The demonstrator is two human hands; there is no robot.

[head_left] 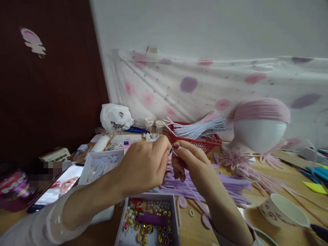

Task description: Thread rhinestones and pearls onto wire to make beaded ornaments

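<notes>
My left hand (147, 162) is closed in front of me, its thumb and fingertips meeting those of my right hand (191, 159). Between the fingertips shows a small pearl-beaded piece (174, 150), pinched from both sides and partly covered by the fingers. A lilac pipe cleaner (189, 188) runs down below my right hand; where its upper end goes is hidden. Behind and under the hands lie many lilac pipe cleaners (230, 186). Just below, an open box (176, 218) holds pearls and gold and purple gems. A pearl ring (191, 213) lies beside it.
A white box of pale pieces (105, 165) and a lit phone (57, 188) are at left. A red basket of pipe cleaners (208, 141), a white head form (260, 131) and pink pipe-cleaner flowers (235, 158) stand behind. A paper cup (283, 208) is at right.
</notes>
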